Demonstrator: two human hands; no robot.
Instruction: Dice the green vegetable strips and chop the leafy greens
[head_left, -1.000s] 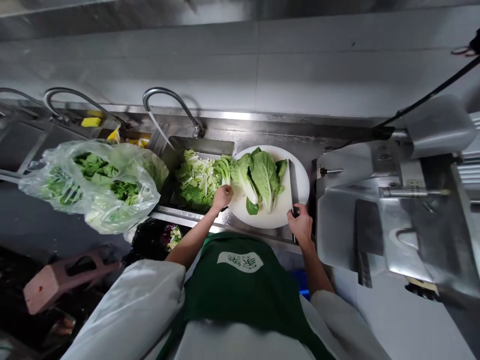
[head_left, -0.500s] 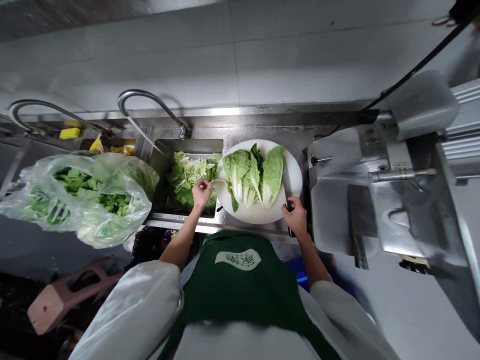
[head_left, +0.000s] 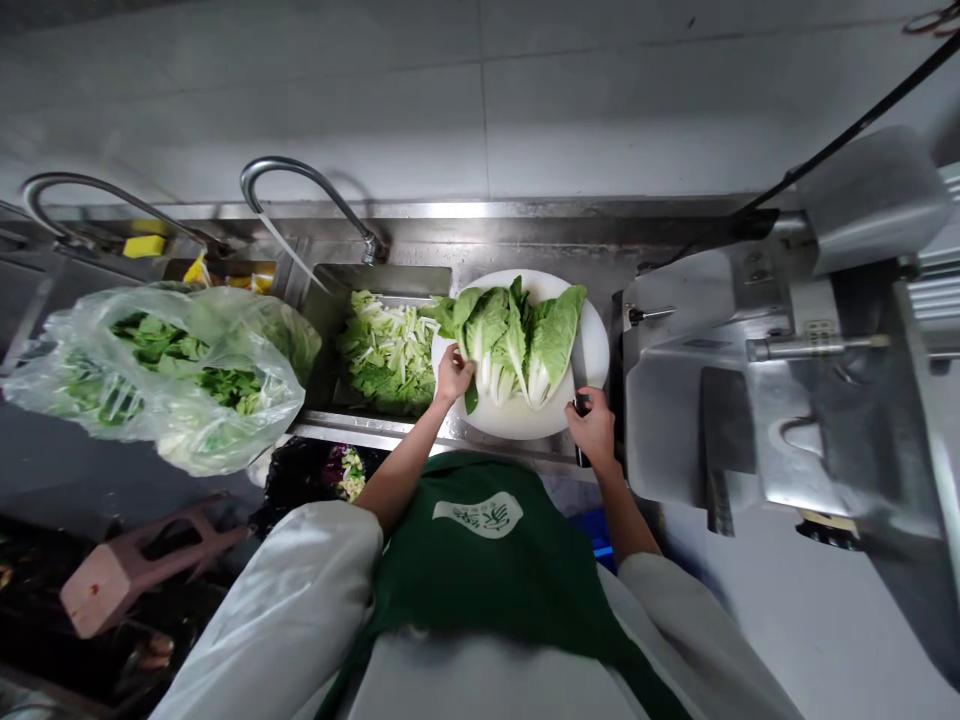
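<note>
Several heads of pale-stemmed leafy greens [head_left: 495, 340] lie side by side on a round white cutting board [head_left: 540, 425]. At the board's left edge my left hand [head_left: 454, 375] has its fingers closed at the base of a green leaf [head_left: 451, 312] that leans against the pile. On the right, my right hand [head_left: 592, 425] grips the dark handle of a kitchen knife [head_left: 578, 360]. Its blade points away from me, along the right side of the greens. Cut greens [head_left: 390, 355] fill much of the sink [head_left: 326, 300] left of the board.
A clear plastic bag of greens [head_left: 202, 370] sits left of the sink. Over the sink curves a metal faucet [head_left: 311, 180] with a pale tube. A metal slicing machine [head_left: 675, 400] stands close on the right. A pink stool [head_left: 142, 565] is on the floor at the left.
My left hand has moved right, from over the sink's edge to the board's left side, bringing a leaf up against the greens. My right hand stays on the knife.
</note>
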